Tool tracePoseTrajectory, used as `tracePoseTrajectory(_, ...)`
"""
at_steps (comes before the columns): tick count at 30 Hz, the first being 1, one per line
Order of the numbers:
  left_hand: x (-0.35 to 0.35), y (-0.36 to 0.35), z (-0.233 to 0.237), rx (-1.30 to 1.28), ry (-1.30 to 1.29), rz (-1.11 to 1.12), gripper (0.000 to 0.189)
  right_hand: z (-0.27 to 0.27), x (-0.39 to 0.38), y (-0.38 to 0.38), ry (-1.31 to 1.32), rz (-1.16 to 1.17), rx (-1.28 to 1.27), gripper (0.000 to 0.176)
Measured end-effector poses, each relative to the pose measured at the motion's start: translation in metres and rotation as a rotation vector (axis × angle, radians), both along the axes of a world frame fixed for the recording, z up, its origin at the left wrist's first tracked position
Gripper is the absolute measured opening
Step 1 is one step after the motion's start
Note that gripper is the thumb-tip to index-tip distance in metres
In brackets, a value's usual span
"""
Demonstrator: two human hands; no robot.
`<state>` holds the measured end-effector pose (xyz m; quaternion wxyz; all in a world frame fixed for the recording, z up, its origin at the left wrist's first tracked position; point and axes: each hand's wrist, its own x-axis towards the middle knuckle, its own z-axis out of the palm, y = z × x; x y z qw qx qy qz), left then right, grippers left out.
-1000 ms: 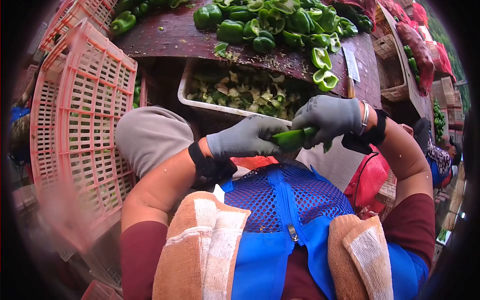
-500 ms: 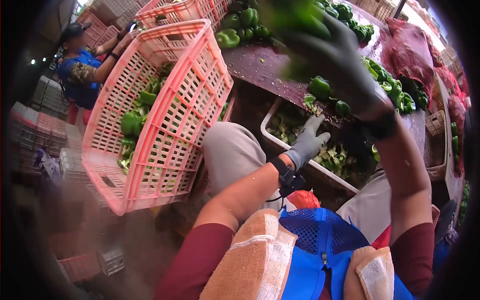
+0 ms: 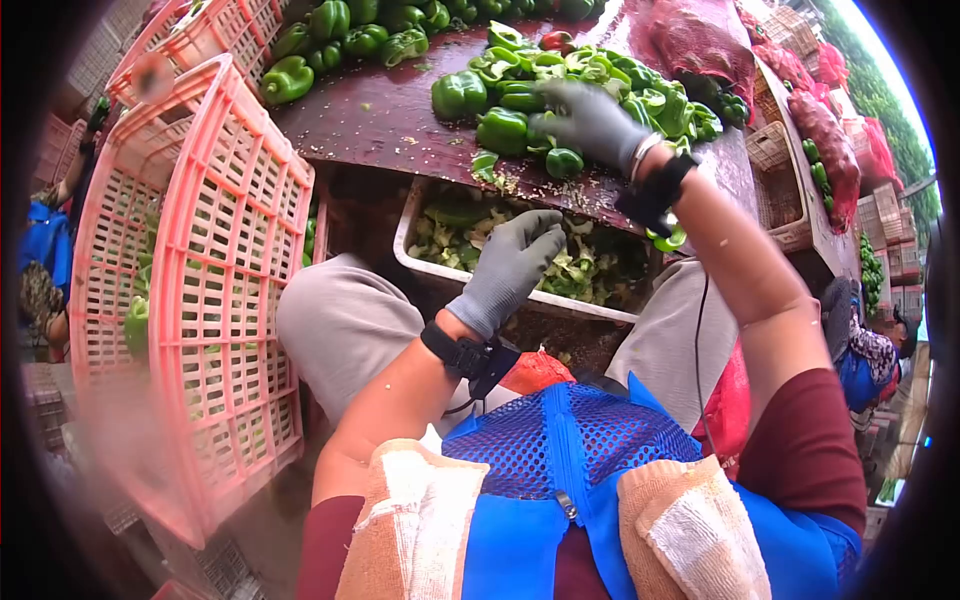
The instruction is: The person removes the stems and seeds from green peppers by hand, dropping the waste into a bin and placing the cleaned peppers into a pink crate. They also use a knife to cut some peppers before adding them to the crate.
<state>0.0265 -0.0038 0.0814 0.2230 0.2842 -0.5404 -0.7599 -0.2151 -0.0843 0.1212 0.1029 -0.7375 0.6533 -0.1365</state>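
My left hand [image 3: 508,268], in a grey glove, hovers over the near part of a white-rimmed bin [image 3: 402,235] of pale green pepper scraps [image 3: 590,260]. Its fingers are loosely bent, with a small gap to the thumb and nothing visible between them. Stretched over the pepper pile, my right hand [image 3: 592,122] is gloved too and blurred by motion. Its fingers look apart, and I see nothing held. Beside its fingertips lie whole green peppers [image 3: 502,132] and a smaller green pepper [image 3: 564,163]. Cut green pepper pieces [image 3: 665,105] are heaped behind and to the right.
A pink plastic crate [image 3: 240,270] with green peppers inside stands tilted at my left. More whole peppers [image 3: 365,40] line the back of the dark red table [image 3: 370,115]. Red mesh sacks [image 3: 705,40] lie at the back right. Other people are at both sides.
My right hand has come down to the pepper pile; the blurred green pepper at it is gone from there. My left hand's spread fingers have bent. The view has turned to the right.
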Motion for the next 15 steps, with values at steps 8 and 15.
tracePoseTrajectory(8,-0.012,-0.003,-0.018,-0.001,0.018,0.134,0.030,-0.091,-0.010,0.064,-0.589,-0.482,-0.069,0.060)
tracePoseTrajectory(15,-0.035,-0.015,-0.025,-1.027,-0.038,0.411,0.066,-0.033,0.010,0.105,-1.952,-0.143,0.220,0.050)
